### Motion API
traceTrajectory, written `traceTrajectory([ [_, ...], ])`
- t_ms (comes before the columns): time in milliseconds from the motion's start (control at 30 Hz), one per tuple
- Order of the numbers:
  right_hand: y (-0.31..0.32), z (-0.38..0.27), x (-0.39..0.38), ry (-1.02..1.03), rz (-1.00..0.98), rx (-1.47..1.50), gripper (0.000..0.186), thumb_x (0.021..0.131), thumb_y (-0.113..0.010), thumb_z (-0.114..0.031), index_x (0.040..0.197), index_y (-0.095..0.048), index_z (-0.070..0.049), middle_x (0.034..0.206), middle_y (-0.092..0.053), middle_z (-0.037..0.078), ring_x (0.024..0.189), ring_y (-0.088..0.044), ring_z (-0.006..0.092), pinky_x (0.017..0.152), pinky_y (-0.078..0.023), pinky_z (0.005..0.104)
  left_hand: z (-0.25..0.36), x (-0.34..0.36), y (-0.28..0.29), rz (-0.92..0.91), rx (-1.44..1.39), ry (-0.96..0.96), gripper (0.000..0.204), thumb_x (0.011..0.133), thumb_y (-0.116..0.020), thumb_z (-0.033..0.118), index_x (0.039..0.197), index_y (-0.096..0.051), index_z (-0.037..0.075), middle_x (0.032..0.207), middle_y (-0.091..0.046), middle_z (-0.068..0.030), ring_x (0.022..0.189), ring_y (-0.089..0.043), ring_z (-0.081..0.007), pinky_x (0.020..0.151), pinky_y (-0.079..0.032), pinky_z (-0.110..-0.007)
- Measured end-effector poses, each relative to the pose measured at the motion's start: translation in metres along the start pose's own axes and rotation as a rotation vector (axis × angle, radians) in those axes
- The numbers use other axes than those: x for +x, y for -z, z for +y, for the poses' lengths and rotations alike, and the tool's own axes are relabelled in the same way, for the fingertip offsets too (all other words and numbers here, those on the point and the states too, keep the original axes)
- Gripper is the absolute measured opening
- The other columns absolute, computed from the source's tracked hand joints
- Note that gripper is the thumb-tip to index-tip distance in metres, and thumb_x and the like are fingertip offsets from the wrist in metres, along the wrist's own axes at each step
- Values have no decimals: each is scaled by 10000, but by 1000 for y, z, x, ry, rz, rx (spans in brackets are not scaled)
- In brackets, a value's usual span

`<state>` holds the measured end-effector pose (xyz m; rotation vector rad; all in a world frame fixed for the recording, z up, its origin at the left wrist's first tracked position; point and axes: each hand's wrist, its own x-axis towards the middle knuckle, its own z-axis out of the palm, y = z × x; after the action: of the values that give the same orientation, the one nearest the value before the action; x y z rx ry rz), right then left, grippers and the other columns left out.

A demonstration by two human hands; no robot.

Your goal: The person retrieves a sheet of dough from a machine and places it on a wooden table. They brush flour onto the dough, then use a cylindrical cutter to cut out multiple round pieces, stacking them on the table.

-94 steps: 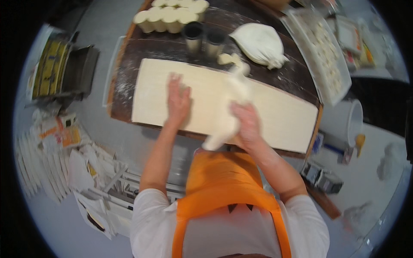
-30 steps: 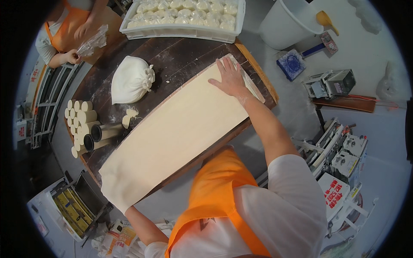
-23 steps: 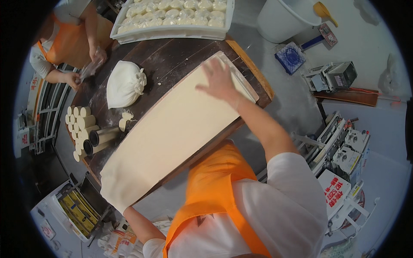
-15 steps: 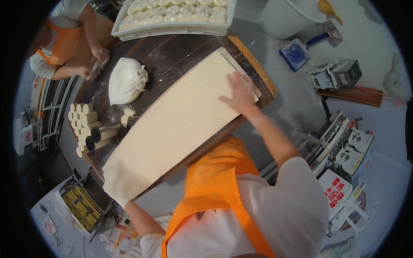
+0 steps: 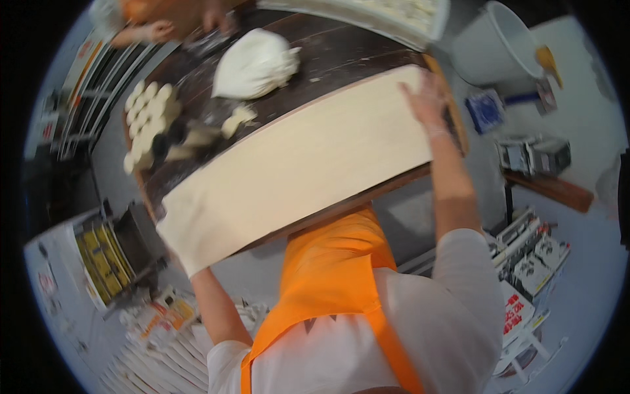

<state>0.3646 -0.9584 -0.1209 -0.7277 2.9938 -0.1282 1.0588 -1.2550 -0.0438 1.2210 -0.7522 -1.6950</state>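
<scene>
Dough sheet (image 5: 302,157) lies lengthwise across the worktop (image 5: 335,46), its left end draped over my left hand, apparently for support, the hidden grip impossible to tell, while my right hand (image 5: 430,102) splays at the opposite end, seemingly to steady it.

The middle of the room is taken up by a dark wooden table (image 5: 335,49), edged at its right end with a lighter wooden strip (image 5: 457,108) and surrounded by a smooth grey floor (image 5: 407,223). The upper left is lined with a metal rack (image 5: 98,95), while the right is filled by a pale surface (image 5: 584,111) that cannot be told as wall or floor. Everything is lit by cool, whitish light.
</scene>
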Motion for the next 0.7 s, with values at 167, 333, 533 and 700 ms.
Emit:
traceTrajectory([
  [167, -2, -49, -72, 41, 129, 20, 843, 1065, -554, -650, 1697, -394, -116, 1729, -319, 275, 1604, -307, 453, 1266, -216, 709, -12, 14, 57, -20, -138, 9, 662, 1151, -586, 268, 1722, -282, 126, 1560, -550, -95, 1384, -569, -192, 1174, -501, -362],
  [333, -16, -206, -234, 379, 34, 135, 805, 1051, -619, -556, 1687, -421, -103, 1707, -316, 304, 1594, -309, 466, 1274, -204, 701, -33, 28, 97, -75, -225, 54, 670, 1151, -587, 266, 1728, -273, 133, 1566, -546, -94, 1389, -567, -190, 1177, -500, -363],
  [533, -11, -307, -353, 681, -120, 150, 800, 1020, -661, -533, 1646, -479, -69, 1671, -360, 335, 1593, -296, 479, 1235, -218, 736, -36, 37, 139, -95, -273, 80, 680, 1151, -588, 262, 1736, -263, 140, 1574, -541, -93, 1395, -565, -188, 1182, -498, -364],
  [700, -19, -339, -385, 754, -147, 135, 797, 1008, -680, -526, 1631, -490, -65, 1659, -371, 336, 1586, -300, 486, 1235, -219, 735, -24, 75, 164, -136, -261, 84, 689, 1151, -588, 259, 1742, -254, 147, 1581, -537, -93, 1400, -563, -186, 1185, -497, -365],
])
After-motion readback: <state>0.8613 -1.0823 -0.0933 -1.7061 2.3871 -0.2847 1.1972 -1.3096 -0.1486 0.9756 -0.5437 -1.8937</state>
